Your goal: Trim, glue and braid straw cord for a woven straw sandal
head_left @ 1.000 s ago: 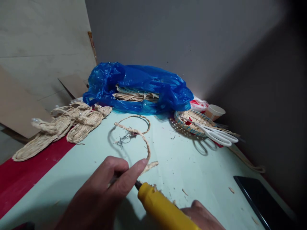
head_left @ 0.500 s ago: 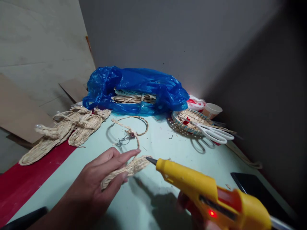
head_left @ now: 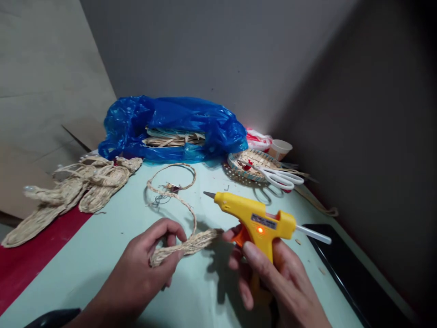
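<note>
Left grip pinches a long, ribbed straw weave

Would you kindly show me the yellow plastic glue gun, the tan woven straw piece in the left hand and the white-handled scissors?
Yellow plastic glue gun (head_left: 246, 207): head view, on the barrel.
Tan woven straw piece (head_left: 198, 243): head view, on its exposed side.
White-handled scissors (head_left: 272, 175): head view, on the handles.

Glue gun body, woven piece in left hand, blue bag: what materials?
Glue gun body: probably hard plastic, satin; smooth moulded contours. Woven piece: likely plant fibre, maybe raffia, matte; fibrous strands show. Blue bag: likely thin plastic film, glossy; crinkled with highlights.
</note>
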`<state>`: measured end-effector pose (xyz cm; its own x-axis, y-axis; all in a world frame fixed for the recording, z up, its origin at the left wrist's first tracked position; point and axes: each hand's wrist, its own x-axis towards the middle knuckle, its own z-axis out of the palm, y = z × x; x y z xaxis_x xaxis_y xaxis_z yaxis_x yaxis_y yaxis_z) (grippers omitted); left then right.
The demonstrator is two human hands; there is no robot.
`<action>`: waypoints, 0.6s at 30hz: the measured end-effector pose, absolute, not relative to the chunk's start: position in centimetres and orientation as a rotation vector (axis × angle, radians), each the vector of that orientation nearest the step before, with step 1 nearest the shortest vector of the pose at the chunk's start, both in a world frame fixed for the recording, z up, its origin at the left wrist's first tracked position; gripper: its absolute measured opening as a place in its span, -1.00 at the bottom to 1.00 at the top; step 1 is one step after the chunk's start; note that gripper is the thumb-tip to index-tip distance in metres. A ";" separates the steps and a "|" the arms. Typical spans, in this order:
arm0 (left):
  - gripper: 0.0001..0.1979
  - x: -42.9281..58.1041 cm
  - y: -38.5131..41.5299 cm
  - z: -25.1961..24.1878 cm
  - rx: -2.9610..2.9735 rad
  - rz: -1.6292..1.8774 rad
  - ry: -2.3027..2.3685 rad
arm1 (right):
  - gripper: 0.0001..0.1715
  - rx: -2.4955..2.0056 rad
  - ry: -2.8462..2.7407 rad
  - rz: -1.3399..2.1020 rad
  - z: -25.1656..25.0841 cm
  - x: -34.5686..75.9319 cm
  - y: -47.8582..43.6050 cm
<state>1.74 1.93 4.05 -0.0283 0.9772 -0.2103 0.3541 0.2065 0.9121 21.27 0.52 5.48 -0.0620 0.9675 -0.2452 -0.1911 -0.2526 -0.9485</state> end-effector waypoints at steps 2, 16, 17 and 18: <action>-0.96 2.2 1.4 3.7 1.508 0.890 1.561 | -0.52 -1.187 -0.969 1.519 5.4 21.0 0.5; -0.90 4.3 1.0 3.0 1.388 0.857 1.214 | -0.60 -1.151 -0.968 1.696 6.0 20.9 -0.5; -0.88 4.3 1.1 3.1 1.350 0.889 1.226 | -0.61 -1.157 -0.961 1.705 6.0 20.8 -0.6; -0.87 4.3 1.1 3.1 1.311 0.916 1.239 | -0.62 -1.163 -0.964 1.713 6.0 20.7 -0.8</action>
